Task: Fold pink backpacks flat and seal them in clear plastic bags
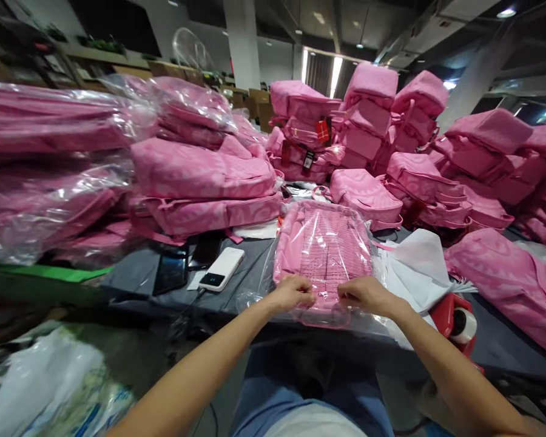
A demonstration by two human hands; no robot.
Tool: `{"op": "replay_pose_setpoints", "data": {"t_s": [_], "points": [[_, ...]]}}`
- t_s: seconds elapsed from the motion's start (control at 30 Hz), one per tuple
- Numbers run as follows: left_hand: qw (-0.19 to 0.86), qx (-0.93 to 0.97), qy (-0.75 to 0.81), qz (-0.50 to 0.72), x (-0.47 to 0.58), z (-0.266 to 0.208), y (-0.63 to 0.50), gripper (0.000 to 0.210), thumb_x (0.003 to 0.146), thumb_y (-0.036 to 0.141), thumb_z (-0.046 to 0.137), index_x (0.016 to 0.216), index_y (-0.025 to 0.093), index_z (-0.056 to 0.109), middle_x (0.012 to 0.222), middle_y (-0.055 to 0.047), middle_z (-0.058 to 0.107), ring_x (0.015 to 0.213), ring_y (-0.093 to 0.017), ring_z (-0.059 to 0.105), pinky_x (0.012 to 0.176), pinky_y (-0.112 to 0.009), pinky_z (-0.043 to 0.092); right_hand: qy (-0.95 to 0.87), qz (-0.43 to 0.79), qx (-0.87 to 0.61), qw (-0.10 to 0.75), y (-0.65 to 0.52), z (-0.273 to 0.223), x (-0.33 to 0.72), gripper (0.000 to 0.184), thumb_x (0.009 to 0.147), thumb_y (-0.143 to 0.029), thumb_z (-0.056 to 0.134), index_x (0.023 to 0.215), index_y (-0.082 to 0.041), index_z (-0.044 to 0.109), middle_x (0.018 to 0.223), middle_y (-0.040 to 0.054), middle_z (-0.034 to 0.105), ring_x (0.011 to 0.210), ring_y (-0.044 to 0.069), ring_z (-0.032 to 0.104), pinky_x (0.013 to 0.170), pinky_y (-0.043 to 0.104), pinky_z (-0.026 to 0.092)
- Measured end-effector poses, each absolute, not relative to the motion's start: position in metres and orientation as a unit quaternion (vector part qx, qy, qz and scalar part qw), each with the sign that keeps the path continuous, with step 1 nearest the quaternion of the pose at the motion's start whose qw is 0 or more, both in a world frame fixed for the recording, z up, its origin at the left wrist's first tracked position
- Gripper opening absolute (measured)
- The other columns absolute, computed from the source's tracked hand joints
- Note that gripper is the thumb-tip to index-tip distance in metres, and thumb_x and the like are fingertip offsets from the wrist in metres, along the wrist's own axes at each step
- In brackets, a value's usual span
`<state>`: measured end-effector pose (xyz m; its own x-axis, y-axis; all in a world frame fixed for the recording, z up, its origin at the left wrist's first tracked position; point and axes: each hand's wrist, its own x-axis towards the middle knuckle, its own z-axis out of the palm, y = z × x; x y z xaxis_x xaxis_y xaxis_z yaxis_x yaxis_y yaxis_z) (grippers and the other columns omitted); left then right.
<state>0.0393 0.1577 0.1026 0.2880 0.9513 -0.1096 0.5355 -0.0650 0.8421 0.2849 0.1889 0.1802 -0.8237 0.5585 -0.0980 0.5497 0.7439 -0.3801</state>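
Note:
Right in front of me a pink backpack lies on the table inside a clear plastic bag, its mesh-like panel facing up. My left hand is at the near left of the bag, fingers curled and pinching the plastic. On the near right side, my right hand also has its fingers closed on the plastic. Between the two hands the near end of the bag shows a pink loop-like edge close to the table's front.
Stacks of pink backpacks stand left and behind, some wrapped in plastic. A white power bank and a dark phone lie to the left. White sheets and a red tape dispenser lie to the right.

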Motion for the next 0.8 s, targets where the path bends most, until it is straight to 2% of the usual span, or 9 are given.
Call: {"op": "replay_pose_setpoints", "data": {"t_s": [0.07,0.17,0.23,0.37,0.47,0.57,0.63,0.7,0.8], "points": [[0.411,0.692,0.54,0.245,0.039,0.102,0.159,0.026,0.071,0.036,0.066,0.055,0.018,0.056,0.053,0.004,0.05,0.061,-0.013,0.047,0.063,-0.026,0.032,-0.94,0.114,-0.318,-0.057,0.2,0.18,0.273,0.021,0.094,-0.029,0.065,0.075,-0.02,0.06,0.071,-0.0004,0.066,0.064,0.013,0.052,0.058,0.028,0.017],[0.406,0.698,0.54,0.238,0.038,0.102,0.16,0.026,0.072,0.033,0.066,0.053,0.018,0.055,0.053,0.004,0.051,0.061,-0.013,0.047,0.062,-0.026,0.032,-0.906,0.053,-0.414,-0.075,0.199,0.177,0.273,0.023,0.085,-0.041,0.079,0.09,-0.023,0.065,0.076,0.0009,0.072,0.067,0.018,0.061,0.057,0.028,0.018],[0.403,0.698,0.543,0.237,0.038,0.101,0.16,0.027,0.074,0.033,0.067,0.054,0.018,0.055,0.053,0.004,0.053,0.062,-0.013,0.048,0.062,-0.026,0.032,-0.866,0.025,-0.498,-0.037,0.192,0.176,0.282,0.032,0.081,-0.042,0.083,0.099,-0.023,0.065,0.076,0.0014,0.072,0.069,0.02,0.063,0.057,0.027,0.021],[0.394,0.706,0.542,0.231,0.04,0.102,0.16,0.028,0.078,0.03,0.067,0.055,0.018,0.055,0.055,0.004,0.054,0.064,-0.014,0.051,0.065,-0.026,0.035,-0.859,0.044,-0.502,0.091,0.17,0.164,0.294,0.017,0.088,-0.032,0.076,0.088,-0.022,0.063,0.076,0.0003,0.069,0.071,0.017,0.063,0.061,0.025,0.031],[0.372,0.727,0.533,0.223,0.04,0.107,0.157,0.029,0.082,0.03,0.069,0.058,0.018,0.058,0.06,0.002,0.058,0.073,-0.017,0.056,0.074,-0.029,0.04,-0.881,0.088,-0.458,0.079,0.163,0.151,0.283,0.021,0.086,-0.034,0.078,0.082,-0.021,0.062,0.083,0.0008,0.069,0.077,0.016,0.062,0.061,0.025,0.031],[0.254,0.813,0.469,0.233,0.026,0.112,0.146,0.017,0.087,0.032,0.072,0.076,0.02,0.067,0.097,-0.002,0.072,0.105,-0.023,0.059,0.099,-0.039,0.038,-0.881,0.107,-0.46,0.031,0.167,0.147,0.273,0.024,0.085,-0.037,0.079,0.082,-0.021,0.062,0.084,0.0001,0.068,0.077,0.016,0.061,0.06,0.026,0.026],[0.143,0.859,0.43,0.237,0.008,0.113,0.136,0.008,0.091,0.031,0.071,0.089,0.024,0.069,0.119,-0.003,0.071,0.124,-0.025,0.053,0.114,-0.049,0.026,-0.883,0.127,-0.451,0.02,0.173,0.149,0.273,0.026,0.084,-0.039,0.08,0.083,-0.021,0.062,0.083,-0.0007,0.068,0.075,0.015,0.06,0.059,0.026,0.025],[0.067,0.863,0.443,0.235,-0.013,0.109,0.127,0.005,0.095,0.029,0.067,0.093,0.025,0.068,0.121,-0.003,0.071,0.129,-0.025,0.05,0.119,-0.054,0.015,-0.883,0.136,-0.448,0.017,0.177,0.15,0.275,0.026,0.083,-0.04,0.079,0.082,-0.02,0.062,0.081,-0.0006,0.068,0.073,0.015,0.059,0.059,0.027,0.025],[0.04,0.836,0.497,0.227,-0.039,0.099,0.122,0.01,0.099,0.031,0.063,0.093,0.024,0.068,0.116,-0.003,0.072,0.123,-0.024,0.054,0.117,-0.054,0.017,-0.884,0.13,-0.446,0.049,0.177,0.145,0.277,0.025,0.084,-0.039,0.078,0.08,-0.021,0.061,0.082,0.0016,0.068,0.075,0.018,0.06,0.06,0.028,0.028]]}}
